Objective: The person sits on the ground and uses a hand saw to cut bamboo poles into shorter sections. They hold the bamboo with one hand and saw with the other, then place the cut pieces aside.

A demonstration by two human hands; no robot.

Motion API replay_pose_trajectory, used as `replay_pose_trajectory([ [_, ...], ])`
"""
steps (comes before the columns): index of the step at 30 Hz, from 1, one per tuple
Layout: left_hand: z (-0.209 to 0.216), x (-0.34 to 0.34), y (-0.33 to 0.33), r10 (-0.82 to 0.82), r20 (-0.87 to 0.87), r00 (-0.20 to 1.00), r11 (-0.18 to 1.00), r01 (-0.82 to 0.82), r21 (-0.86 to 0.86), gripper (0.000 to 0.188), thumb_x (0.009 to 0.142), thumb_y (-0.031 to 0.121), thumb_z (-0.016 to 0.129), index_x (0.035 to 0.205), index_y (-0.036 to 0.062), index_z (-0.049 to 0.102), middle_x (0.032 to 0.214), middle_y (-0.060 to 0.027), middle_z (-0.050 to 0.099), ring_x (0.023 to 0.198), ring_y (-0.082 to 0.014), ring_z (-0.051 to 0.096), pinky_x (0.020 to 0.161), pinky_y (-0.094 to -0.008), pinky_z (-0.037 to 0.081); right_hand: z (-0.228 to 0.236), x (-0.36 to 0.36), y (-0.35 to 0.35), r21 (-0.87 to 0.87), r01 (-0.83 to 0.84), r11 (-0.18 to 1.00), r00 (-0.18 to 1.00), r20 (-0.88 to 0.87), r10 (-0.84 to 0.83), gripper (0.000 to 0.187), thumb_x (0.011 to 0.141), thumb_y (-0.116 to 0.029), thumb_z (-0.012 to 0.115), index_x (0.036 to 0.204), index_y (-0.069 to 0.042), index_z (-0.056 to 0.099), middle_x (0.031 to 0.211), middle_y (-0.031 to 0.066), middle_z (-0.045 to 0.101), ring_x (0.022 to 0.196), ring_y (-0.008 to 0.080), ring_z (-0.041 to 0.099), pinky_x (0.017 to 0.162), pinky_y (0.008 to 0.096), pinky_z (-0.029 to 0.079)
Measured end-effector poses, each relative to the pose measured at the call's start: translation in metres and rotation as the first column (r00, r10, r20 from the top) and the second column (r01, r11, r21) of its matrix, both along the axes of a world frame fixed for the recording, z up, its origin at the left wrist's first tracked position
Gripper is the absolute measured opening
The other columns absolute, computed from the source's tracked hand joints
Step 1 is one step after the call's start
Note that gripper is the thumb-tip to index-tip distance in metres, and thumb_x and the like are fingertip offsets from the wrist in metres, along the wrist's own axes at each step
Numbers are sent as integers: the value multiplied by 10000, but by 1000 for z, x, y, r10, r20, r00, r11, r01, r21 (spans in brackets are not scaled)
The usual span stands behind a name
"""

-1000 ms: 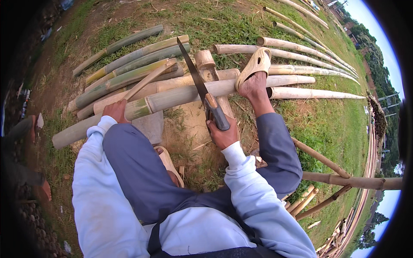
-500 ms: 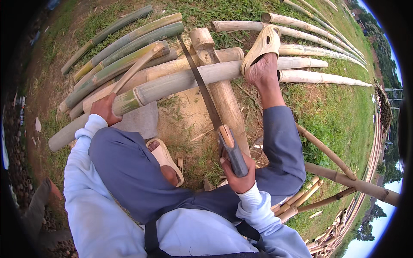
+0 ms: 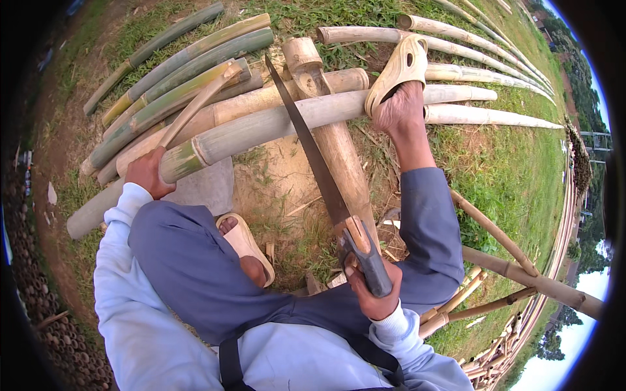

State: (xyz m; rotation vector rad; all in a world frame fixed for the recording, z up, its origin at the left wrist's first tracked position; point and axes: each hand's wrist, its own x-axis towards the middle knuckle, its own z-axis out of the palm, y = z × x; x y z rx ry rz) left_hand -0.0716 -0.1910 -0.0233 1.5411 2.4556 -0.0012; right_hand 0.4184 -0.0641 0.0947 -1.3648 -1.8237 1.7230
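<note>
My left hand (image 3: 149,173) is closed round a thick grey-green bamboo pole (image 3: 261,132) near its left end. A flat split bamboo strip (image 3: 199,104) slants down to that hand; whether the fingers hold it too, I cannot tell. In my right hand (image 3: 375,287) is the dark, wood-lined handle of a handsaw (image 3: 310,146). Its long blade slants away to the upper left and crosses the pole, left of an upright-notched bamboo post (image 3: 342,163). How deep the blade sits is hard to see. My foot in a cream clog (image 3: 399,72) presses on the pole's right part.
Several green bamboo lengths (image 3: 189,68) lie at the upper left, and long pale poles (image 3: 489,116) stretch off to the right. A bamboo frame (image 3: 521,277) stands at the right. My other clogged foot (image 3: 244,247) rests on the ground beside a grey slab (image 3: 205,186).
The saw and my right hand have come back toward me and a little right. My left hand stays on the pole; the whole view has shifted slightly.
</note>
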Motion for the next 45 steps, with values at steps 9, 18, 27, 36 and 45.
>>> replay_pose_trajectory([
  [9,9,-9,12,21,3,1000,994,-20,-111,742,582,317,823,1252,107,584,982,-192,722,940,-413,694,845,-496,551,-29,-31,7,161,-47,986,997,-57,57,282,889,-38,745,1145,36,655,799,111,657,734,135,609,710,303,508],
  [18,8,-1,9,-15,24,1000,1000,16,-24,739,580,314,832,1238,93,577,989,-191,722,931,-410,695,842,-494,550,-13,-14,17,103,-23,994,999,-28,26,239,885,-10,715,1114,44,674,812,69,684,737,101,611,693,275,499],
  [27,15,-10,14,2,-9,1000,996,-3,-91,684,595,328,819,1201,103,595,985,-210,724,933,-423,697,841,-509,556,-14,-25,-1,108,-14,994,999,-49,19,270,884,-35,744,1137,12,664,727,92,610,663,129,560,660,300,492],
  [36,18,-9,31,19,12,1000,992,-17,-122,741,596,310,819,1267,96,586,1032,-209,731,960,-420,701,872,-492,567,-23,-31,41,114,-18,993,999,-36,22,225,893,-41,717,1098,45,682,794,63,668,762,104,616,696,271,491],
  [45,10,-16,15,1,-48,999,997,-4,-79,700,621,332,819,1249,121,593,1050,-183,732,943,-416,697,843,-500,565,3,13,-13,116,-42,992,998,-44,47,212,867,-2,734,1068,5,668,742,120,649,625,224,640,625,323,498],
])
